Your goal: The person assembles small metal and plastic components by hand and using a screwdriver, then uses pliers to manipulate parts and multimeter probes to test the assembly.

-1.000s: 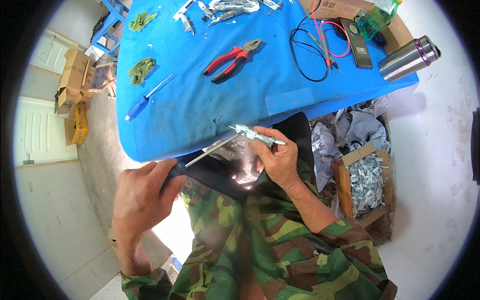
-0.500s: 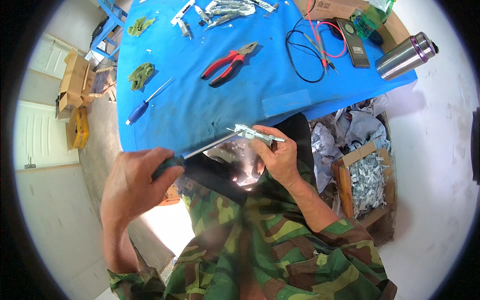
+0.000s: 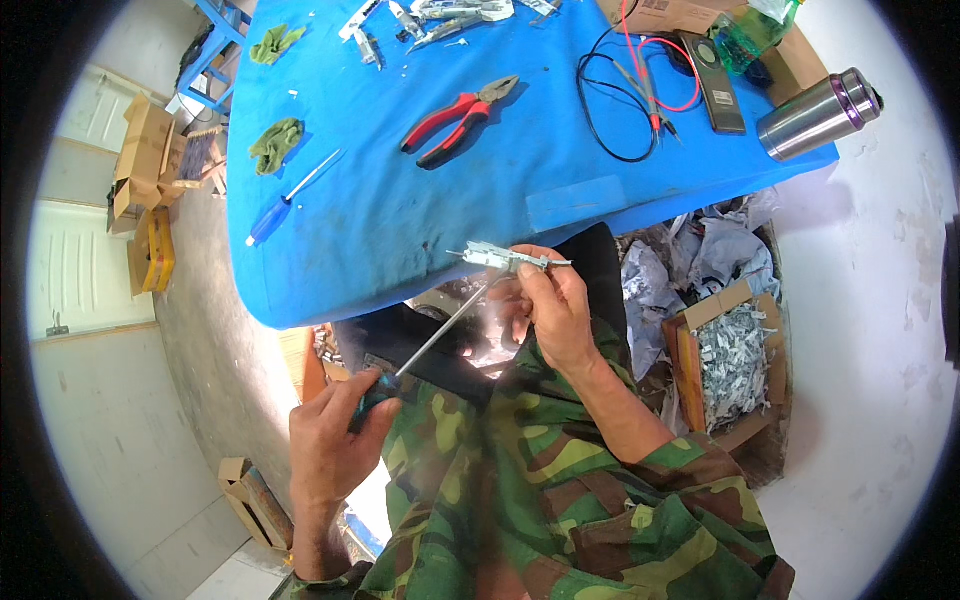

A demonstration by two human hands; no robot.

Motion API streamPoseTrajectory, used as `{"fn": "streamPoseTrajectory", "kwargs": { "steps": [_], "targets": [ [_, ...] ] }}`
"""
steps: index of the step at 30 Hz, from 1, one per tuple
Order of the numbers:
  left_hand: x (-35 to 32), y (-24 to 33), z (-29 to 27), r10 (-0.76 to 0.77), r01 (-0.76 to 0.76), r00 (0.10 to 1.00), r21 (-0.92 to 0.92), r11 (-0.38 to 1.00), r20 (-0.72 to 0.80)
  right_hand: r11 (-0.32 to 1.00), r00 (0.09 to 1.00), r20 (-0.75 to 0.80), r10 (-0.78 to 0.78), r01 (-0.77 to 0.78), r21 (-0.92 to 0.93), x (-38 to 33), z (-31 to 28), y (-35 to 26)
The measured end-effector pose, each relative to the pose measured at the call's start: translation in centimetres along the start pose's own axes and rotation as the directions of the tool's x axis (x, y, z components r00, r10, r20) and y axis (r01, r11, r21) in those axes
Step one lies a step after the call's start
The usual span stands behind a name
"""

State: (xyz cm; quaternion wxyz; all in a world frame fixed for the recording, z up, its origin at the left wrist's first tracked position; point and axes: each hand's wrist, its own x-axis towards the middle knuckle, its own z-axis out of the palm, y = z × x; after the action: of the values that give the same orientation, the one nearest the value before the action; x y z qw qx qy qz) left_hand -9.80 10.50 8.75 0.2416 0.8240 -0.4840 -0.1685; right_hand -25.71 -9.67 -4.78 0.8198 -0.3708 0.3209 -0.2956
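My left hand (image 3: 335,435) is closed on the dark handle of a screwdriver (image 3: 440,340). Its long metal shaft slants up and right, with the tip at the underside of a small, narrow, light-grey part (image 3: 495,257). Between thumb and fingers, my right hand (image 3: 562,318) grips that part by its right end, just off the table's front edge. A thin pin sticks out of the part's left end. Whether the tip touches it or sits in a gap, I cannot tell.
On the blue-covered table (image 3: 350,250) lie red-handled pliers (image 3: 462,122), a blue screwdriver (image 3: 270,220), crumpled green gloves (image 3: 277,146), several similar parts (image 3: 450,22), a meter (image 3: 716,95) with leads and a steel flask (image 3: 815,118). Below right stands a carton of grey scraps (image 3: 738,360).
My left hand has moved down and to the right, so the screwdriver now points up more steeply. Its tip has shifted from the part's left end to its underside. My right hand has barely moved.
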Motion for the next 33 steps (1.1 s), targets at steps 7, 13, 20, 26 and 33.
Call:
{"fn": "streamPoseTrajectory", "kwargs": {
  "steps": [7, 13, 20, 26, 33],
  "targets": [
    [-0.8, -0.9, 2.4, 0.027, -0.025, 0.997, 0.031, 0.999, -0.067, 1.000, 1.000, -0.004, -0.018, 0.018, -0.006, -0.4, 0.6, 0.2],
    [-0.9, 0.9, 3.3, 0.005, 0.001, 0.998, 0.110, 0.994, -0.056, 0.995, 1.000, -0.005, -0.024, 0.023, -0.092, -0.7, 0.5, 0.2],
    [-0.8, 1.1, 2.3, 0.056, -0.047, 0.998, 0.204, 0.978, -0.040, 0.960, 0.996, 0.011, -0.094, 0.094, -0.263, -1.0, 0.9, -0.5],
    [1.6, 2.6, -2.1, 0.074, -0.092, 0.994, 0.258, 0.962, 0.077, 0.812, 0.974, 0.141, -0.180, 0.228, -0.537, -0.5, 0.0, -1.4],
    [5.9, 5.1, -5.9, 0.270, -0.311, 0.949, 0.343, 0.886, 0.162, 0.613, 0.911, 0.288, -0.296, 0.413, -0.674, 0.0, -1.4, -1.4]
  ]
}}
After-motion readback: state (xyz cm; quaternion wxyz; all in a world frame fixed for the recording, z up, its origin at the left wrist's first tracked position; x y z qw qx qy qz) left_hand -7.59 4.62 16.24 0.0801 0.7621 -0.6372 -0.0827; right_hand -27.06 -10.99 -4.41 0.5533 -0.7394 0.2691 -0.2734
